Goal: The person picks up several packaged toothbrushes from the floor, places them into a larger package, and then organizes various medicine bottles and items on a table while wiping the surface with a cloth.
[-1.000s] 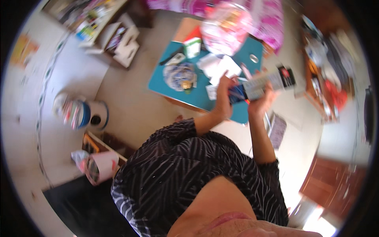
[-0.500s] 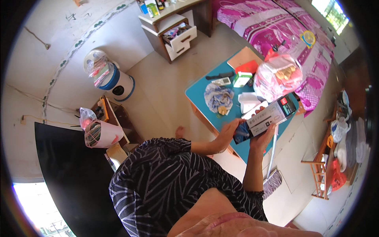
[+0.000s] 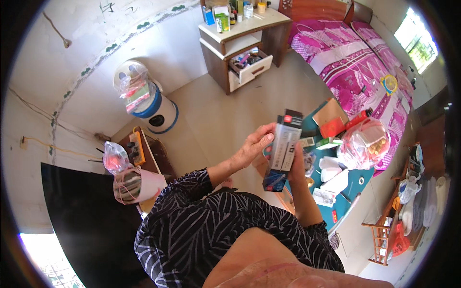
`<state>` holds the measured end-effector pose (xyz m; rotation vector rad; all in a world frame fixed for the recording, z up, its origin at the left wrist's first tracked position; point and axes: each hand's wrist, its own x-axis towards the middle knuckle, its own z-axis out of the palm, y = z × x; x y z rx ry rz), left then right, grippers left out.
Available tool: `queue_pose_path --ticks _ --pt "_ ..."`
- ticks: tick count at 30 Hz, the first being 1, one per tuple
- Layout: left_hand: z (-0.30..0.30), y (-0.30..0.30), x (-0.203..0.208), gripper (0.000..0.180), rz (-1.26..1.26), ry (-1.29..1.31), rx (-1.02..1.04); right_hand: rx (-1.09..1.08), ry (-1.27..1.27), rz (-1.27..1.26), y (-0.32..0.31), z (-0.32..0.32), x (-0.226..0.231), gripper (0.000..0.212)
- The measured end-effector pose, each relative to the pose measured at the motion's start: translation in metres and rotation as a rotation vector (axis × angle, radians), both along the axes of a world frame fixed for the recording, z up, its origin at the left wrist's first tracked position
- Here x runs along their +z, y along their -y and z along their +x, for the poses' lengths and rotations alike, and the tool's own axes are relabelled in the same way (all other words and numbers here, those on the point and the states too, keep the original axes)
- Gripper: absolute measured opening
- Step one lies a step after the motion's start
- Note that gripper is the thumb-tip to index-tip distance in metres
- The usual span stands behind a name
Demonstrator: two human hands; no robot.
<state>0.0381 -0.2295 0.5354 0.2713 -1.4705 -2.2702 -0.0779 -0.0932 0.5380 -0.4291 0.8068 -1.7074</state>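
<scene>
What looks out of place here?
The drawer of the desk is pulled open, contents showing, though the left hand and right hand are over at the box. The table looks cluttered. I see no spill.

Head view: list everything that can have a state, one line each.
Box: gripped by the right hand, tilted; end flaps unclear
Drawer: pulled open, things inside
Bag on table: bulging
Pink bin: filled
Window: bright; open or shut unclear

box (image 3: 283, 151) turned steeper, shifted left across table (image 3: 354, 180)
</scene>
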Motion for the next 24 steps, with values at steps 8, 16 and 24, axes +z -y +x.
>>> queue_pose_path --ticks 8,16,24 --pt "0.019 0.115 -0.008 0.038 0.276 0.093 -0.084 0.148 0.085 0.198 0.129 0.014 0.003 0.073" --pt "-0.042 0.227 -0.037 0.039 0.209 0.215 0.183 0.082 -0.026 0.257 0.227 -0.042 -0.048 0.042" --pt "-0.088 0.330 -0.037 0.075 -0.338 0.537 -0.010 -0.293 0.106 0.028 0.382 -0.101 -0.086 0.031"
